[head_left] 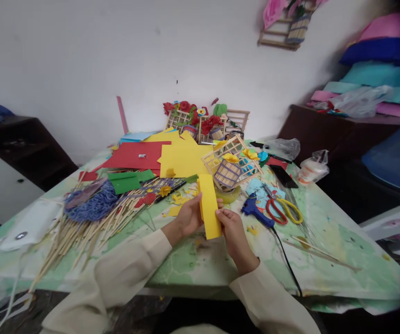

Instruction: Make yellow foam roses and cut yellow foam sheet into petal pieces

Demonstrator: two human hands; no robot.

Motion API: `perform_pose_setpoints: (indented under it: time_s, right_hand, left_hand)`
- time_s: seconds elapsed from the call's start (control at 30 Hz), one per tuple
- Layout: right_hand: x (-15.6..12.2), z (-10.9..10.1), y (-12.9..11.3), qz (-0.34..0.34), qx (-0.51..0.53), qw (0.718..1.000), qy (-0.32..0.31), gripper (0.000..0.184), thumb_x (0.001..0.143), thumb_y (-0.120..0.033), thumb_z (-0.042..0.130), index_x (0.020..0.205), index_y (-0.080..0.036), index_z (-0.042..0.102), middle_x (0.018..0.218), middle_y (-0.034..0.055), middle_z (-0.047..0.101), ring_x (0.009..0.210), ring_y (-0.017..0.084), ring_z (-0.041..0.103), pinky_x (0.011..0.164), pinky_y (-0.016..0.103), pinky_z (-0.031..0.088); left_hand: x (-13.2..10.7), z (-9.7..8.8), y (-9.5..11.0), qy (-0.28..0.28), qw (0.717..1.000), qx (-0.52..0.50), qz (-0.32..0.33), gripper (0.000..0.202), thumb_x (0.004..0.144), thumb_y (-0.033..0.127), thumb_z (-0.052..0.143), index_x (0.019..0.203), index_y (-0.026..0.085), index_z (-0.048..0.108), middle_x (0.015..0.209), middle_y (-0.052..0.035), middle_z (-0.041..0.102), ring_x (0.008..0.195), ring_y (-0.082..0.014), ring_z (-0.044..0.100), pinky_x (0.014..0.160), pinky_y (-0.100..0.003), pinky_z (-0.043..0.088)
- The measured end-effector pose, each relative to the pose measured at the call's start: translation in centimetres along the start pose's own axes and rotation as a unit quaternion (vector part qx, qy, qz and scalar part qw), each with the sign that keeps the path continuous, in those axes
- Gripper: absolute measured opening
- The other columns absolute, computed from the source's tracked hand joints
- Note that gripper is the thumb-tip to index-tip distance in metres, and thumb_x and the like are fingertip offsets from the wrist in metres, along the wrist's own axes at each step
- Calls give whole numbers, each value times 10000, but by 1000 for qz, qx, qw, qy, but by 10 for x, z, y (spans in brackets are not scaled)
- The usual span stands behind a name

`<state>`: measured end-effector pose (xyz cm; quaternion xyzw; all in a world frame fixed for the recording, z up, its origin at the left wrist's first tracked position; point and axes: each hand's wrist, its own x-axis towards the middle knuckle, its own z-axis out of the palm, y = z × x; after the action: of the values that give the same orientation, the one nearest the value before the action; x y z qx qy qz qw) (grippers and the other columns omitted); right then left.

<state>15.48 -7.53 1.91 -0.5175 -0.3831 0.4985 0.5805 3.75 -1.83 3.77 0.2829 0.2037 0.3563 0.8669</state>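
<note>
Between my two hands is a folded strip of yellow paper (209,208), held upright above the front middle of the table. My left hand (190,215) grips its left edge, and my right hand (230,226) pinches the right edge lower down. Just behind the strip stands a small stick lattice (232,162) with yellow paper flowers and a woven stick pocket. A roll of clear tape (228,195) lies beneath it, partly hidden. Yellow paper scraps (180,199) are scattered left of my hands.
At right lie a blue glue gun (256,211) with a black cord, scissors (283,209) and a dark phone (283,176). On the left are thin wooden sticks (71,236), blue yarn (92,202) and a white box-like device (29,227). Red card (133,155) and yellow sheets (182,160) lie behind.
</note>
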Motion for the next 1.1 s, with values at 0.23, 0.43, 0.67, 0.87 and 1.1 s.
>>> perform_pose_setpoints:
  time_s: [0.23,0.43,0.67,0.87,1.1]
  right_hand:
    - [5,-45,-19,-131,-338,931,33,320,824,-426,483,758,-172,666,725,54,675,673,177,579,631,275,398]
    - [37,-150,-55,-11,-723,652,229,324,848,-261,408,1036,-113,626,1029,168,656,987,259,582,789,319,407]
    - [60,-184,-48,73,-746,636,184,338,752,-282,541,1024,-90,604,998,187,662,907,271,631,679,296,448]
    - [63,-186,-56,88,-750,623,206,580,741,-474,532,1132,-45,523,1005,255,628,923,352,619,672,365,463]
    - [56,-199,-75,42,-674,680,287,801,628,-621,613,1231,-103,512,930,314,643,778,347,643,533,399,416]
  left_hand:
    - [11,-8,0,46,999,-8,3,332,817,91,508,1145,107,556,917,-124,697,810,-205,682,781,-346,550]
    - [14,-21,7,70,996,-62,-6,239,844,116,473,1049,89,593,867,-111,684,774,-183,679,768,-329,567]
    - [13,-22,14,105,988,-109,7,222,865,144,453,1037,97,586,835,-99,674,752,-163,677,749,-298,574]
    - [10,-28,33,106,975,-181,74,244,897,183,409,1062,105,570,801,-71,660,711,-125,665,715,-231,561]
    - [10,-43,51,153,948,-225,165,241,901,242,426,1052,115,565,783,-53,660,715,-125,658,734,-222,543]
